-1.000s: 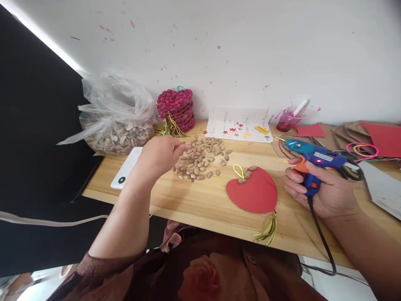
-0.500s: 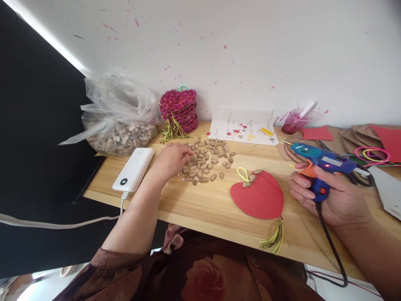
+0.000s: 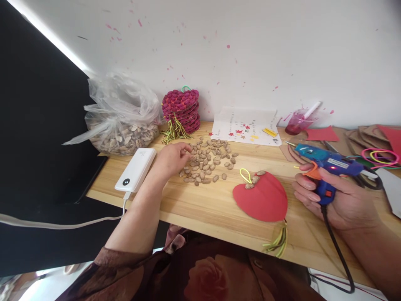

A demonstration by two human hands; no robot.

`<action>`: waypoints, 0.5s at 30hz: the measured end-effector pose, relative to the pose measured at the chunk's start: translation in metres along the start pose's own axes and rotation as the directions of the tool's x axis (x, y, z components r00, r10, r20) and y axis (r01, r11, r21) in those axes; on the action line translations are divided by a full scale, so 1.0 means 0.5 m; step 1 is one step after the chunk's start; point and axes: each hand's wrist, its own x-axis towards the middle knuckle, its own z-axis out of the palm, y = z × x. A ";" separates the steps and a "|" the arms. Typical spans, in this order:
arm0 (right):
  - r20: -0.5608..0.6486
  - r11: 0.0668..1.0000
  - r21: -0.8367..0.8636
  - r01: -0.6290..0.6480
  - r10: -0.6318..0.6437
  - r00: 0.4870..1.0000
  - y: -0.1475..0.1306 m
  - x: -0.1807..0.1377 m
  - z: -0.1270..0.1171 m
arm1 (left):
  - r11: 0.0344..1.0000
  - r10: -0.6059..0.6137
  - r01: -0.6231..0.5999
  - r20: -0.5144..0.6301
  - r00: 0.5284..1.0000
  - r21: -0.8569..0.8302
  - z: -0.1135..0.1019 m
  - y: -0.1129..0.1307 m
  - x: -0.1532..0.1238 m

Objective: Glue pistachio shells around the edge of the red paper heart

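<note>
My left hand [image 3: 173,159] reaches over the left edge of a loose pile of brown, mottled, nut-like shells [image 3: 205,161]. A gap shows between its thumb and index finger, and I see nothing held there. In my right hand [image 3: 343,200] is a blue hot glue gun [image 3: 332,165], my fingers wrapped round its handle by the orange trigger and its nozzle pointing left. A small red light glows on its side. Between my hands lies a red heart-shaped card [image 3: 263,198] with a yellow cord loop, a few shells along its top notch, and a yellow-green tassel [image 3: 278,241].
A plastic bag of shells [image 3: 125,136] and a white power bank [image 3: 136,169] are at left. Against the wall stand purple shell-covered hearts [image 3: 181,108], a paper with stickers [image 3: 246,125] and a pink-stained cup [image 3: 296,123]. Cardboard pieces [image 3: 360,138] lie at right.
The whole view has shifted slightly, so things sit a little further right. My left hand stays at the pile, its index finger slightly raised. My right hand still holds the glue gun.
</note>
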 end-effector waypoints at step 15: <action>0.018 1.000 -0.014 0.012 -0.012 1.000 -0.004 -0.003 0.001 | 0.998 0.060 -0.058 -0.070 0.996 0.030 0.013 -0.015 0.006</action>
